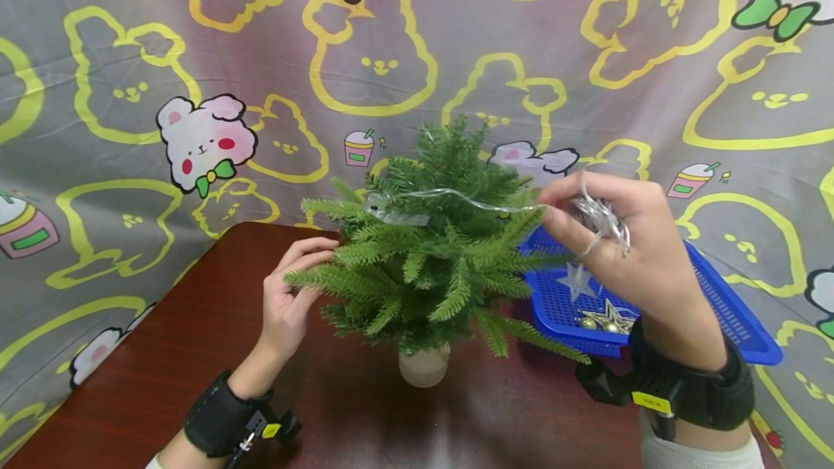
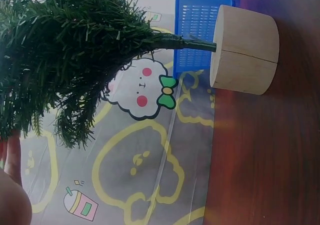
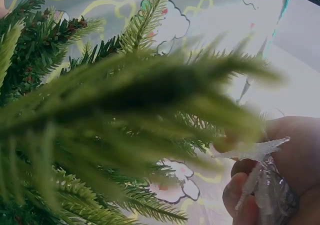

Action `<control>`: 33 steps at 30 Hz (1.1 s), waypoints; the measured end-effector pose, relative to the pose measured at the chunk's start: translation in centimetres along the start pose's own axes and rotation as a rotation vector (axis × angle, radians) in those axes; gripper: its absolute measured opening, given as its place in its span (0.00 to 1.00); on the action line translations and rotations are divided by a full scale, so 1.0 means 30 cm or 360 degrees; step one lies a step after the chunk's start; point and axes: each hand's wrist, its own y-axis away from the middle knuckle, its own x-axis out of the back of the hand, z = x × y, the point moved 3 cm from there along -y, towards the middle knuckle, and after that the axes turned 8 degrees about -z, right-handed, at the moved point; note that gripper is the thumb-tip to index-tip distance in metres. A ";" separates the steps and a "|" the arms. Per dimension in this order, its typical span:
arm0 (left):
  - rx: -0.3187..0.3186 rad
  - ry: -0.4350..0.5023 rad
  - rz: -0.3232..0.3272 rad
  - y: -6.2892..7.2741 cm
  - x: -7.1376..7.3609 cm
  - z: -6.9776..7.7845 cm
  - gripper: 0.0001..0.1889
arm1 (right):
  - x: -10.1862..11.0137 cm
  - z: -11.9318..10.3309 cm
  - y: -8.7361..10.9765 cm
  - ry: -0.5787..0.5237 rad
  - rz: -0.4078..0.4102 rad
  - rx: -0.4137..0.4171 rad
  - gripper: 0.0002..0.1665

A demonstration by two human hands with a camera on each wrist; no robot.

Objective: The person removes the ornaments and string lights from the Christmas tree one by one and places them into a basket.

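Observation:
A small artificial Christmas tree point(image 1: 423, 259) stands on the table in a round wooden base point(image 2: 246, 50). My right hand point(image 1: 632, 237) pinches a bunched clear string light point(image 1: 602, 219) at the tree's right side. One strand of it runs left across the upper branches to a small clear piece point(image 1: 391, 212) lying among them. In the right wrist view a translucent pointed piece point(image 3: 255, 149) shows at the fingers, partly behind a blurred branch. My left hand point(image 1: 293, 295) touches the branches on the left side; its fingertips are hidden by the needles.
Behind the right hand sits a blue plastic basket point(image 1: 723, 302), holding gold star ornaments point(image 1: 612, 317) and small gold balls point(image 1: 588, 323). A translucent star point(image 1: 577, 282) shows in front of the basket's mesh. A patterned curtain point(image 1: 260, 56) hangs behind the brown table point(image 1: 176, 339).

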 end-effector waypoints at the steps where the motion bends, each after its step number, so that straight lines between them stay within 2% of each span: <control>1: 0.0037 -0.0028 0.0000 0.000 0.000 -0.002 0.17 | 0.000 0.002 0.001 -0.0029 0.0009 0.0014 0.08; 5: 0.0148 -0.0053 -0.0035 0.004 -0.003 -0.010 0.21 | 0.000 0.011 0.003 -0.0123 0.0044 0.0048 0.09; 8: 0.0142 0.0015 -0.0054 0.009 -0.006 -0.012 0.20 | -0.001 0.015 0.004 -0.0212 0.0069 0.0069 0.09; 11: 0.0084 0.0081 -0.0039 0.013 -0.010 -0.010 0.19 | -0.001 0.017 0.002 -0.0317 0.0098 0.0120 0.08; 14: 0.0030 0.0064 -0.0013 0.016 -0.012 -0.005 0.18 | 0.001 0.017 -0.001 -0.0435 0.0127 0.0192 0.04; 17: -0.0024 0.0016 -0.0006 0.019 -0.015 0.002 0.17 | 0.004 0.014 -0.004 -0.0463 0.0156 0.0229 0.05; 21: -0.0108 -0.0016 -0.0001 0.021 -0.021 0.017 0.16 | 0.010 0.009 -0.007 -0.0445 0.0200 0.0245 0.08; 26: -0.0214 0.0055 -0.0023 0.022 -0.034 0.036 0.15 | 0.018 0.001 -0.012 -0.0440 0.0283 0.0270 0.09; 30: -0.0314 0.0098 -0.0030 0.025 -0.042 0.046 0.14 | 0.027 -0.005 -0.015 -0.0409 0.0327 0.0224 0.07; 33: -0.0415 0.0120 -0.0028 0.027 -0.049 0.053 0.08 | 0.034 -0.010 -0.014 -0.0401 0.0344 0.0180 0.07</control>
